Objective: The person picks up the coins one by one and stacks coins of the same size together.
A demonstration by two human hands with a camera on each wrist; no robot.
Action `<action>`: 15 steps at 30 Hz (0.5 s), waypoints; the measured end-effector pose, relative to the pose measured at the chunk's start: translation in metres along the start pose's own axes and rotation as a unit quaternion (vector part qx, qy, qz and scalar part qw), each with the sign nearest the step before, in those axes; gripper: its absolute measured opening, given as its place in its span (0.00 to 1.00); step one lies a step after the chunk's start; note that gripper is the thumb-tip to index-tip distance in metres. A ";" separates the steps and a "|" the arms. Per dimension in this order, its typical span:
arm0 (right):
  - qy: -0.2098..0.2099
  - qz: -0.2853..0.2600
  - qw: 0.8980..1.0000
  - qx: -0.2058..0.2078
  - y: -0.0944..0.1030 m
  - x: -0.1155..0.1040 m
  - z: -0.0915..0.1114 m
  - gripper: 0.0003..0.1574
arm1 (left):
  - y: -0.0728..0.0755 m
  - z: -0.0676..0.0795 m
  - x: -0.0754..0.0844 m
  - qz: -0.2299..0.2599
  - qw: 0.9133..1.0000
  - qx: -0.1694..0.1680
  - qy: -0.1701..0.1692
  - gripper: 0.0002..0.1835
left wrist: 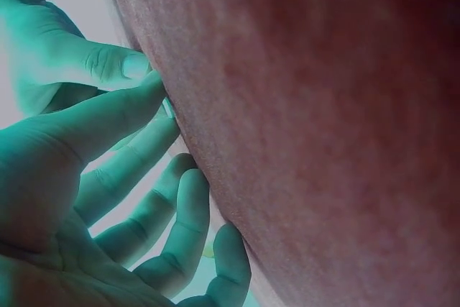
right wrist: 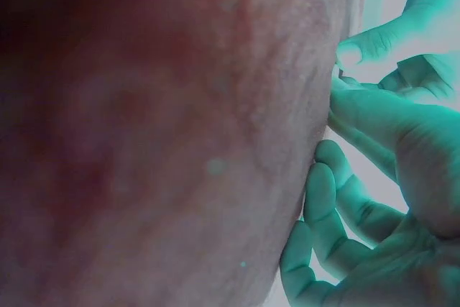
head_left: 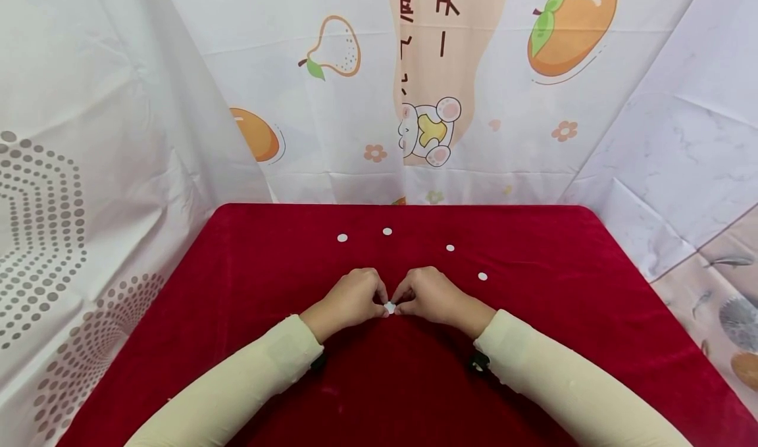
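Observation:
A small flat white disc (head_left: 389, 308) lies at the middle of the red cloth, between both hands. My left hand (head_left: 355, 297) pinches its left edge with thumb and index finger. From the other side, my right hand (head_left: 431, 295) holds the right edge in the same way. A thin pale sliver of the disc (left wrist: 169, 108) shows between the left fingers in the left wrist view; the fingertips hide most of it. The other fingers of each hand are bent, their tips close to the cloth in the wrist views.
Several similar white discs lie in a loose arc beyond the hands: a far-left disc (head_left: 342, 237), a far-middle disc (head_left: 387, 231), and to the right an upper disc (head_left: 450, 247) and a lower disc (head_left: 482, 276). Red velvet cloth (head_left: 284, 249) covers the table; printed curtains (head_left: 355, 118) hang behind it.

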State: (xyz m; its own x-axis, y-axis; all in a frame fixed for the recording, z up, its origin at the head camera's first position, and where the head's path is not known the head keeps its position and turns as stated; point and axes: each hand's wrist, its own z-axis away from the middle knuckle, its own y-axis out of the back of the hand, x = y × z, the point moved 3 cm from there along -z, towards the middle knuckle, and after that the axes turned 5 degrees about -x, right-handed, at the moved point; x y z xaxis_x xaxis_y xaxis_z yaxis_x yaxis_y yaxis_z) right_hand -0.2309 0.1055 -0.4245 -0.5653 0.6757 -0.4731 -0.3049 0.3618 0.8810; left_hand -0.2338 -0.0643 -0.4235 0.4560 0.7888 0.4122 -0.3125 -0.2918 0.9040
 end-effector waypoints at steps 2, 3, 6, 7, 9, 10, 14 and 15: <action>-0.003 -0.005 1.000 -0.001 0.000 0.001 -0.001 0.07 | 0.000 0.000 0.000 -0.002 1.000 -0.001 0.000 0.05; -0.004 -0.007 1.000 -0.002 0.000 0.001 -0.001 0.07 | 0.000 0.001 0.001 -0.002 1.000 -0.001 -0.001 0.05; -0.008 -0.013 1.000 -0.006 0.001 0.002 -0.002 0.07 | 0.001 0.001 0.001 -0.002 1.000 -0.004 -0.003 0.05; -0.007 -0.014 1.000 -0.007 0.001 0.002 -0.002 0.07 | 0.001 0.001 0.002 -0.003 1.000 -0.005 -0.002 0.05; -0.004 -0.013 1.000 -0.007 0.001 0.002 -0.002 0.07 | 0.001 0.002 0.002 -0.003 1.000 -0.006 -0.001 0.05; -0.002 -0.013 1.000 -0.007 0.001 0.002 -0.003 0.07 | 0.001 0.002 0.002 -0.004 1.000 -0.006 0.000 0.05; 0.004 -0.012 1.000 -0.003 0.001 0.002 -0.003 0.07 | 0.001 0.003 0.002 -0.005 1.000 -0.008 0.005 0.04; 0.003 -0.011 1.000 -0.003 0.001 0.002 -0.003 0.07 | 0.002 0.003 0.002 -0.005 1.000 -0.008 0.005 0.04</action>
State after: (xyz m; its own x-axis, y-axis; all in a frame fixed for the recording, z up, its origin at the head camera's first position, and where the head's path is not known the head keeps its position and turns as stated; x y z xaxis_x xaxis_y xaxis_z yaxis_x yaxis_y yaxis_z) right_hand -0.2346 0.1054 -0.4244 -0.5633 0.6629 -0.4932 -0.3228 0.3729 0.8699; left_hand -0.2311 -0.0647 -0.4207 0.4503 0.7974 0.4017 -0.3219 -0.2746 0.9061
